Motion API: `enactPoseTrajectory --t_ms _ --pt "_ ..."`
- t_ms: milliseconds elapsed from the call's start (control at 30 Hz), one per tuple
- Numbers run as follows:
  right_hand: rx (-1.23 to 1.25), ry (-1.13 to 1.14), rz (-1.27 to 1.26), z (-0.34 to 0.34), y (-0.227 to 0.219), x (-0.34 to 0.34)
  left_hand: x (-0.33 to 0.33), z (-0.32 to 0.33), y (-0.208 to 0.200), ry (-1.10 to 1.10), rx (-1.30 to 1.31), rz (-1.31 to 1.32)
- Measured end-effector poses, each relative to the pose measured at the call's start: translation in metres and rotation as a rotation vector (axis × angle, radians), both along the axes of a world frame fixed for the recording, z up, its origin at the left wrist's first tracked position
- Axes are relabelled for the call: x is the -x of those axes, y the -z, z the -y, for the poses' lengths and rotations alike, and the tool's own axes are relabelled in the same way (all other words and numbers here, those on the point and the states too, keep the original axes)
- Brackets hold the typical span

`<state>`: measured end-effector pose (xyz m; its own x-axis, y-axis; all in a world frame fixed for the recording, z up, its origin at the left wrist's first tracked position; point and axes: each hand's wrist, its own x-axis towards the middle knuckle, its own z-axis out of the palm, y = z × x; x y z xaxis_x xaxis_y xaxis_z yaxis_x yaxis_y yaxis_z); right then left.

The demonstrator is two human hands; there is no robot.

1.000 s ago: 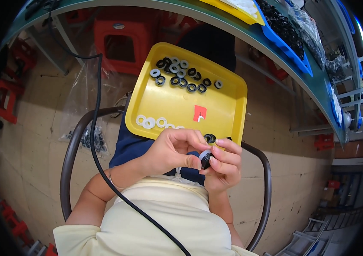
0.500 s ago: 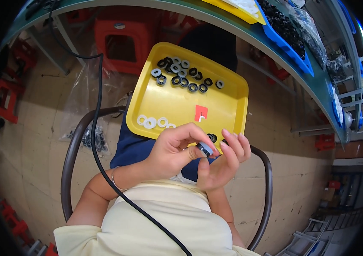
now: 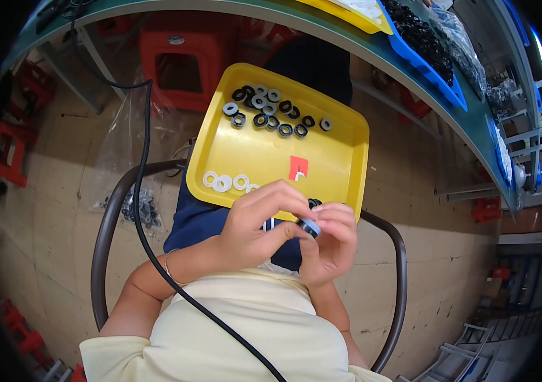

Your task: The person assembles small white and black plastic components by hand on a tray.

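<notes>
Small round black ring [image 3: 309, 226] | pinched between both hands [image 3: 290, 232] | glossy yellow plastic tray [image 3: 347, 172] just beyond

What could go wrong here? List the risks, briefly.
1. The yellow tray sits on the person's lap, not on a table, so a leg shift might tip it and spill the black rings and white rings.
2. The small ring is pinched between the left hand and right hand beyond the tray's near edge; if it slips, it likely falls to the floor.
</notes>
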<state>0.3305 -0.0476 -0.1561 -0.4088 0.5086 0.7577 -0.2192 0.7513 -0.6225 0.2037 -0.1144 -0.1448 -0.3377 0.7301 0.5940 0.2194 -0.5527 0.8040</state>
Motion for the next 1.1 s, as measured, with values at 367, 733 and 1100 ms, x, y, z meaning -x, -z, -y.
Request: enactPoseTrajectory --t_ms 367,733,1100 --pt "0.595 0.127 0.206 -0.028 0.0 0.019 0.026 -0.01 0.017 0.069 0.43 0.529" --pt "0.507 0.31 0.304 -0.11 0.014 0.057 0.061 -0.004 0.039 -0.221 0.619 -0.751" --pt "0.166 0.164 0.977 -0.068 0.01 -0.024 0.051 -0.007 0.024 -0.132 0.68 -0.515"
